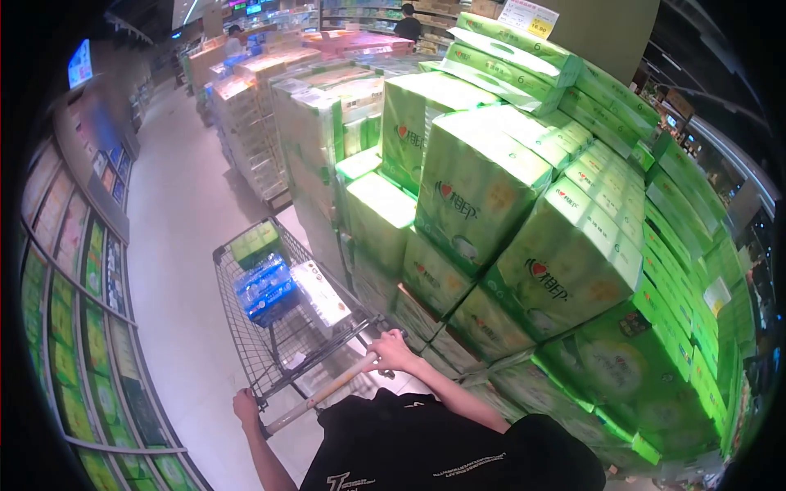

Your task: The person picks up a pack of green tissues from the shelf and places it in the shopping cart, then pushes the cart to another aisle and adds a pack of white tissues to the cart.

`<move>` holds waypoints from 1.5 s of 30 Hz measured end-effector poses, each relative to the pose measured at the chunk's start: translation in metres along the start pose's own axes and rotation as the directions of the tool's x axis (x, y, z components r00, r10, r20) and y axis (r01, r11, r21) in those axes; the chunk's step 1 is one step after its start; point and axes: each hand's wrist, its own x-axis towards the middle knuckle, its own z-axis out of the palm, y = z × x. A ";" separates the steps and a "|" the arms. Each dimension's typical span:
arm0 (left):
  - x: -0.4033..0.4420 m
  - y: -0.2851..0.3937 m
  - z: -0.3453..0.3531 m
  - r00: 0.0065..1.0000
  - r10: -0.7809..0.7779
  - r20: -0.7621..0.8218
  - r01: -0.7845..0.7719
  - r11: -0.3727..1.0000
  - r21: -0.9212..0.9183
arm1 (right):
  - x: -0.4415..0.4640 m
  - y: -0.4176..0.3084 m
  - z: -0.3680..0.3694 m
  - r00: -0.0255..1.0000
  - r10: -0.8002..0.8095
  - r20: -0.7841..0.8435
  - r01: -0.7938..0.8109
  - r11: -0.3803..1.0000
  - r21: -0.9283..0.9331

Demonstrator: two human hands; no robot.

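Note:
A wire shopping cart stands in front of me, its pale handle bar running across just ahead of my black shirt. My right hand is closed on the bar's right end. At the left rear corner of the cart, my left hand is closed on the frame; its fingers are partly hidden. Inside the basket lie a green pack, a blue plastic-wrapped pack and a white box-shaped pack. A small white slip rests near the basket's rear.
Tall stacks of green tissue packs rise close on the right, by the cart's side. Shelves of packs line the left. A pale floor aisle stretches ahead. Farther off are more stacks and a person in dark clothes.

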 end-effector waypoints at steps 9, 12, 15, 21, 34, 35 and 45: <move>0.044 0.007 -0.015 0.999 0.039 -0.005 -0.040 0.998 -0.055 | 0.038 -0.006 -0.002 0.999 0.002 -0.052 -0.002 1.000 0.010; 0.062 0.013 -0.015 1.000 0.014 -0.009 -0.014 1.000 0.005 | 0.055 -0.002 -0.003 0.993 -0.022 -0.114 0.025 0.999 0.023; 0.066 0.012 -0.010 0.999 0.024 0.023 -0.025 0.999 0.028 | 0.054 0.002 -0.001 0.994 -0.034 -0.107 0.035 0.999 0.013; 0.081 0.021 -0.009 0.998 0.057 -0.002 -0.057 0.998 0.016 | 0.072 0.011 -0.003 0.994 -0.036 -0.107 0.040 0.998 0.037; 0.078 0.181 -0.052 0.793 0.390 -0.468 -0.538 0.809 -0.238 | 0.081 0.028 -0.007 0.996 -0.068 -0.057 0.065 0.996 -0.056; 0.078 0.213 -0.055 0.817 0.404 -0.411 -0.557 0.736 -0.384 | 0.080 0.026 -0.019 0.979 -0.082 -0.188 0.096 0.993 0.071; 0.022 0.567 -0.089 0.382 0.922 0.061 -0.122 0.116 -0.986 | 0.017 0.012 -0.218 0.093 0.290 -0.953 -0.282 0.925 0.254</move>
